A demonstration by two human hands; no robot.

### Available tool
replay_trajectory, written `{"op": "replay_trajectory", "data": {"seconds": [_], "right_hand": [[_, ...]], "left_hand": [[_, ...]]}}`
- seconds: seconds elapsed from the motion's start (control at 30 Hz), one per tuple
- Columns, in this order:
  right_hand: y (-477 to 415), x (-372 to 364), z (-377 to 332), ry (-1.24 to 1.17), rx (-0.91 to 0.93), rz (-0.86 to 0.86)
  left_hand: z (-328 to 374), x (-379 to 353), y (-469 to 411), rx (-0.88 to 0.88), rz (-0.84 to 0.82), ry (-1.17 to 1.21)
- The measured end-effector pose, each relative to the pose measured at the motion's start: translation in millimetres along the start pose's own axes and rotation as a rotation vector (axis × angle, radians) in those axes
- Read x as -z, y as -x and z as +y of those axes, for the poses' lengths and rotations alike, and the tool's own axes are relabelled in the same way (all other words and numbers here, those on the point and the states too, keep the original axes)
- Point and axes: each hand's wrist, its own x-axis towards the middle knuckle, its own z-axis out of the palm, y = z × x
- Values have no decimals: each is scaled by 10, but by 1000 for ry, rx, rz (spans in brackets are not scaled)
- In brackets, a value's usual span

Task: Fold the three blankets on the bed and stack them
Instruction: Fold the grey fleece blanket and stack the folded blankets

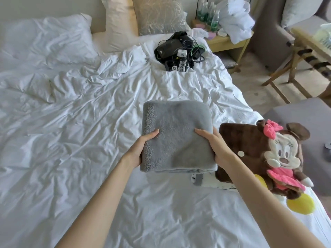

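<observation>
Grey blanket, folded, is being held just left of the brown blanket. Left hand and right hand are each gripping a near corner, thumbs on top. Probably the stacking step: next it is needing a lift rightward onto the brown blanket, edges squared. Long axis is running away from the person, layered edges facing them.

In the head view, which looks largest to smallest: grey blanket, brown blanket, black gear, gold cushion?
1. grey blanket and brown blanket, about alike, nearest the camera.
2. black gear and gold cushion, about alike; farther away, cushion cut off by the frame.
</observation>
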Motion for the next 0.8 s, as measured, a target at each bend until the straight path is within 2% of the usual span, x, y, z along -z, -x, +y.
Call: {"op": "replay_trajectory", "data": {"seconds": [0.13,0.23,0.47,0.53,0.6,0.7,0.8], "right_hand": [[501,432,-533,-52,148,-13],[888,942,-813,-65,222,43],[1465,2458,-942,-96,303,209],[1390,2727,-836,-77,277,276],[1183,2888,-630,36,200,330],[898,2941,-245,221,58,280],[735,2987,-62,316,142,211]], "left_hand": [[330,-633,292,-99,-94,-80],[424,-1266,410,-139,-179,-141],[154,-2834,358,-227,-349,-270],[-30,-3053,177,-272,-279,-266],[-269,-3120,-71,-280,-118,-310],[-630,-3000,-340,-175,148,-377],[-763,-2892,-422,-132,251,-383]]}}
